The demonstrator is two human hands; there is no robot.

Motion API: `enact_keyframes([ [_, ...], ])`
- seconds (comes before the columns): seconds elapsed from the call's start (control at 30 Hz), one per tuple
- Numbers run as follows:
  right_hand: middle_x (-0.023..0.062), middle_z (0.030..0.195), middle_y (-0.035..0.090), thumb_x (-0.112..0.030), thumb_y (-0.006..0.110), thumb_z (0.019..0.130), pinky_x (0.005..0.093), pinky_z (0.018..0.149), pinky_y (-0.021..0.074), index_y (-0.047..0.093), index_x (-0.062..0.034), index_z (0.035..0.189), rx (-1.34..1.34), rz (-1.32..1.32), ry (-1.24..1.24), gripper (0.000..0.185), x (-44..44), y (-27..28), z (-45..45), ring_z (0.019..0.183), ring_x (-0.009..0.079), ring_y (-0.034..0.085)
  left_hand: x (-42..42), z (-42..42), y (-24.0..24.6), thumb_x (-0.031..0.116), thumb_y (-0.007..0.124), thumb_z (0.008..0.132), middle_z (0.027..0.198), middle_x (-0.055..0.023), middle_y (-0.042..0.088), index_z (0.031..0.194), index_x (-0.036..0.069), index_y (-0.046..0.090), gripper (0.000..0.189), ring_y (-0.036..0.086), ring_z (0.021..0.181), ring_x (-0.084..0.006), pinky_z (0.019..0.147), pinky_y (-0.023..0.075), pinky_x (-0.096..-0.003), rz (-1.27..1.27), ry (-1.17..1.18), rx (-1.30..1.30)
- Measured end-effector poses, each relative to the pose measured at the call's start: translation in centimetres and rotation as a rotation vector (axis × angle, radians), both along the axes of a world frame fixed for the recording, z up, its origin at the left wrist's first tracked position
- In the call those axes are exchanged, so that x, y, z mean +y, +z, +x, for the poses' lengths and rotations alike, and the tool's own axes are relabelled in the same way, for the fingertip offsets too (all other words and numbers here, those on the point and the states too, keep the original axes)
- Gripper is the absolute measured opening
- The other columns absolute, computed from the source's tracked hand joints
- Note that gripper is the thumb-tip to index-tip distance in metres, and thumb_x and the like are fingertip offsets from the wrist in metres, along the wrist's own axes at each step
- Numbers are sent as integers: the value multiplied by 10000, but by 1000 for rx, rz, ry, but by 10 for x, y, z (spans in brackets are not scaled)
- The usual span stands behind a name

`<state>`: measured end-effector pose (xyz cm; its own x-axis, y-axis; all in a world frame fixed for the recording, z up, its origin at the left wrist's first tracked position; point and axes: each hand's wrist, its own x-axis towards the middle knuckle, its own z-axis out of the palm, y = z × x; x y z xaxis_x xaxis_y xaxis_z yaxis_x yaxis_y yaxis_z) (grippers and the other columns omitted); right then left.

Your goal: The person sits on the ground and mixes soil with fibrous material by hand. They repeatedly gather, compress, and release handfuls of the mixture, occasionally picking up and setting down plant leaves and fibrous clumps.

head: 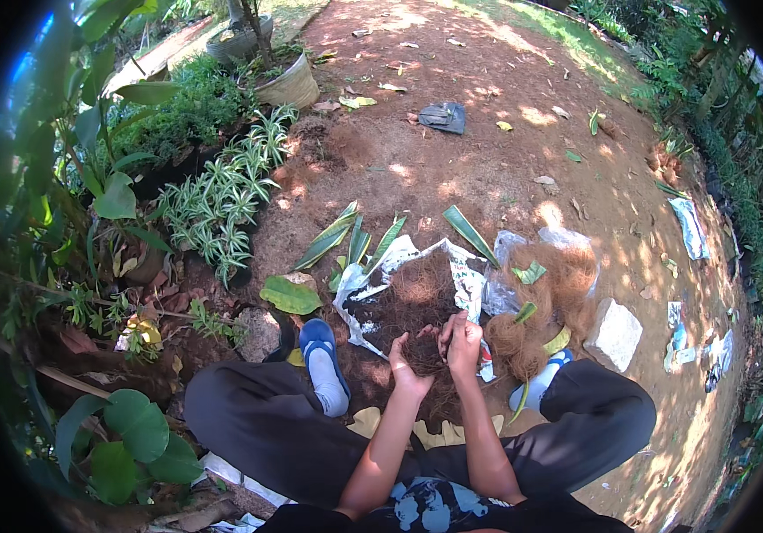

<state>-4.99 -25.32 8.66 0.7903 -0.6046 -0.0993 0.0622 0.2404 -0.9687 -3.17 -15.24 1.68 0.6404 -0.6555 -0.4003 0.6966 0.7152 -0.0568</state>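
Note:
Both hands meet low in front of the opened plastic sack (468,283), which holds dark soil and brown fibre (418,283). My left hand (408,366) cups a dark clump of soil and fibre (425,353) from the left. My right hand (461,340) is at the clump's right side, its fingers curled; what its fingertips hold cannot be made out. Cut variegated snake plant leaves (471,234) lie beyond and beside the sack. A loose heap of coir fibre (551,273) with clear plastic is to the right.
A pale stone block (613,334) stands right of my right foot. Potted spider plants (221,200) line the left side, with a large planter (288,83) behind them. A folded black plastic bag (442,117) lies on the dirt ahead. Plastic litter (690,228) is scattered at the right.

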Motion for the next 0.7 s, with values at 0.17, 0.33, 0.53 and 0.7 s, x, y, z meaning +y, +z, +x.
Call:
enact_keyframes([
  [0.17, -9, 503, 363, -489, 418, 1093, 257, 406, 297, 400, -95, 590, -119, 91, 45, 640, -3, -15, 3, 399, 96, 354, -3, -5, 7, 439, 498, 955, 1157, -130, 716, 1184, 3, 674, 523, 673, 1093, -277, 1037, 494, -420, 206, 3, 78],
  [0.33, 0, 565, 451, -427, 463, 1094, 262, 520, 418, 464, -80, 647, -71, 87, 39, 566, -1, -12, 0, 453, 101, 412, -6, -6, 7, 427, 491, 960, 1152, -130, 718, 1166, -1, 679, 511, 675, 1071, -276, 1015, 503, -405, 235, -15, 67],
  [0.53, 25, 906, 620, -51, 624, 935, 263, 861, 434, 637, -2, 919, -32, -118, 77, 54, 7, -10, 6, 909, 108, 565, -4, -7, -7, 426, 533, 941, 1133, -48, 720, 1127, 155, 692, 366, 666, 1079, -256, 991, 504, -443, 332, 2, 122],
  [0.7, 57, 1053, 674, -57, 599, 962, 290, 933, 462, 672, -7, 1068, 0, -149, 64, 138, 17, -12, 7, 983, 133, 609, -2, 0, -11, 391, 564, 937, 1095, -46, 721, 1104, 144, 693, 326, 667, 1043, -257, 978, 515, -433, 290, 39, 165],
])
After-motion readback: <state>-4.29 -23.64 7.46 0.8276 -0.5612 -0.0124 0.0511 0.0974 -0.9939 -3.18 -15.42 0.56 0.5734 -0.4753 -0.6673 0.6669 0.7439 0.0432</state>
